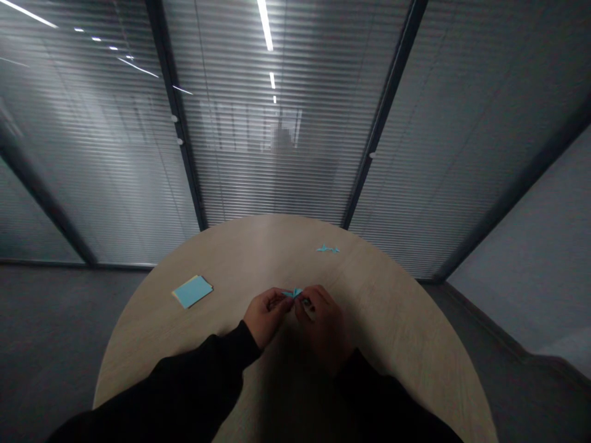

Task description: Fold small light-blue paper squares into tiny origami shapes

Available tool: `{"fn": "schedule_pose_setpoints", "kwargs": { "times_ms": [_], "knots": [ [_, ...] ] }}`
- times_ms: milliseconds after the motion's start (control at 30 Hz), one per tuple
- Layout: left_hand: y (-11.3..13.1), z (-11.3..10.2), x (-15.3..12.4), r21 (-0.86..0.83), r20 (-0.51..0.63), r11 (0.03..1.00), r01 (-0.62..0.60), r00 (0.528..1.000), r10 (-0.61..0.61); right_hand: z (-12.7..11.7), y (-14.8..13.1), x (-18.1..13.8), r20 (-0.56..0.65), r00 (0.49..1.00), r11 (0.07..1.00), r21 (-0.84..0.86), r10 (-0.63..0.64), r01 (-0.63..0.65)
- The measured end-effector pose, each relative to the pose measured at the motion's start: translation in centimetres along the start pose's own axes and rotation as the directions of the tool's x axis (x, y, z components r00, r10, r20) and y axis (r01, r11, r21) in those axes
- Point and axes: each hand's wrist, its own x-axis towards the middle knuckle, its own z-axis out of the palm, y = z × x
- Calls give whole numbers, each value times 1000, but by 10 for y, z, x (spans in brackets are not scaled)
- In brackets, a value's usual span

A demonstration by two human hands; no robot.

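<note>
Both of my hands meet over the middle of a round wooden table. My left hand and my right hand pinch a small folded piece of light blue paper between their fingertips, just above the tabletop. Both arms wear dark sleeves. A finished small blue folded paper figure lies farther back on the table, to the right of centre. A stack of square paper sheets, blue on top, lies to the left of my left hand.
The table's far edge stands close to glass walls with horizontal blinds and dark frames. Dark carpeted floor surrounds the table on both sides.
</note>
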Motion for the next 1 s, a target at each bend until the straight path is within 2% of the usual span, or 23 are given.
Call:
{"fn": "schedule_pose_setpoints", "kwargs": {
  "times_ms": [167, 367, 500, 733, 833, 933, 1000],
  "knots": [
    [-1, -1, 0, -44, 1, 999, 31, 1000, -31, -2, 6, -1, 58, 994, 995, -10, -94, 95],
    [-2, 2, 0, -275, 61, 958, 82, 996, -68, -1, 5, -2, 68, 989, 990, -35, -133, 136],
    [1, 1, 1, -377, 51, 913, 154, 988, -145, -2, 0, -2, 86, 983, 982, -86, -161, 168],
    [1, 0, 1, -410, 47, 879, 244, 968, -246, -7, 0, -1, 137, 964, 967, -86, -226, 239],
    [-2, 0, 2, -401, 5, 887, 227, 969, -245, -7, -1, -1, 69, 982, 984, -29, -174, 176],
    [-3, 1, 2, -359, -29, 915, 184, 978, -209, -6, -3, -2, -33, 999, 999, 41, -17, 18],
    [-2, 2, 2, -330, -44, 929, 168, 980, -193, -4, -4, -2, -41, 994, 990, 104, 97, -93]
  ]
}}
